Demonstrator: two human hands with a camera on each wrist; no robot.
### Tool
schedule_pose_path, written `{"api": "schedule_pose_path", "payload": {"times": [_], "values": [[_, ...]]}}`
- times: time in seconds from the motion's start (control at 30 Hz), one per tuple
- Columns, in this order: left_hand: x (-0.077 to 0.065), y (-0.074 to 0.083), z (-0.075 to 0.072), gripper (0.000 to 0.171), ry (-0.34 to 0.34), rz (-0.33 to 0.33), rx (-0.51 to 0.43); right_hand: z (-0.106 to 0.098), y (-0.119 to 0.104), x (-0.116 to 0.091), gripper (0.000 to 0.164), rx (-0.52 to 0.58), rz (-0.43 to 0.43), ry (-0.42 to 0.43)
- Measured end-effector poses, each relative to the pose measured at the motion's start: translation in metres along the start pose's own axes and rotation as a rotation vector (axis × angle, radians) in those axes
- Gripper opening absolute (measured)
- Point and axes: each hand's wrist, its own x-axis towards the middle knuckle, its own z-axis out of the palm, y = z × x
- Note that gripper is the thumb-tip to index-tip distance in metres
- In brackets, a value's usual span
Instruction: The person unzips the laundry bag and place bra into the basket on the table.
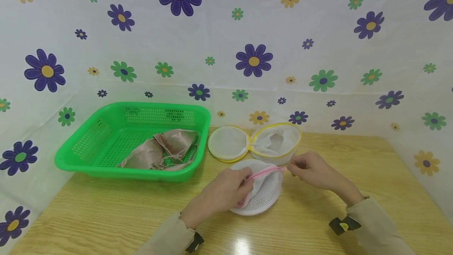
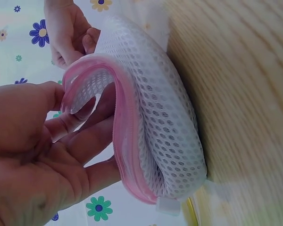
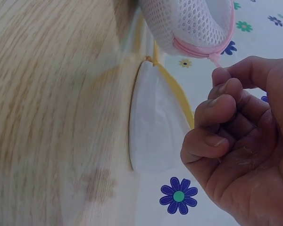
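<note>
A round white mesh laundry bag with a pink zipper sits on the table, its zipper partly undone. My left hand grips the bag's pink edge; in the left wrist view the thumb is outside and fingers reach into the opening. At the zipper's right end, my right hand pinches the pink zipper pull between thumb and index finger. Behind lies a second, yellow-rimmed mesh bag, its lid folded flat to the left and its body gaping on the right.
To the left stands a green perforated basket holding a satiny beige bra with thin straps. The wooden table meets a flower-printed white sheet at the back and sides.
</note>
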Motion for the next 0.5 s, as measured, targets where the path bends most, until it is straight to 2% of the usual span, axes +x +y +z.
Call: {"api": "schedule_pose_path", "payload": {"times": [0.3, 0.5], "values": [[0.003, -0.008, -0.004, 0.018, -0.026, -0.049, -0.037, 0.003, 0.002, -0.001, 0.025, -0.028, -0.002, -0.004], [0.004, -0.012, -0.006, 0.019, 0.003, -0.081, -0.072, 0.008, 0.003, 0.001, 0.023, -0.054, -0.001, -0.018]]}}
